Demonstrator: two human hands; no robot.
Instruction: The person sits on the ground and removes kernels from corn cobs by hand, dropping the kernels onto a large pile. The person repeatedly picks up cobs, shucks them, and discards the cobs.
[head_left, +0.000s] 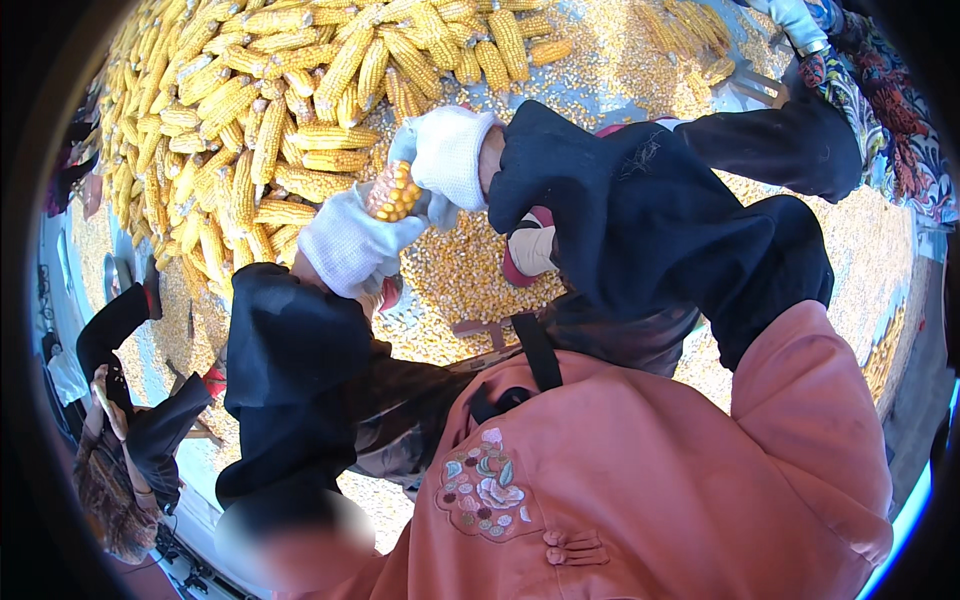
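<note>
My left hand (352, 240), in a white knit glove, is closed round the lower end of a corn cob (393, 190). From the other side my right hand (447, 158), gloved alike, grips the cob's upper end. Part of the cob's kernels show between the two gloves; its ends are covered by my fingers. Both forearms wear dark sleeve covers. Just beyond my hands rises a big heap of yellow corn cobs (265, 140), and loose kernels (470, 270) lie thickly below them.
At the left edge sits another person (120, 470) in dark clothes. A co-worker's gloved hand (797, 22) and patterned sleeve show at the upper right. More cobs (690, 28) lie at the far right, with loose kernels spread over the ground. My shoe (530, 250) stands among kernels.
</note>
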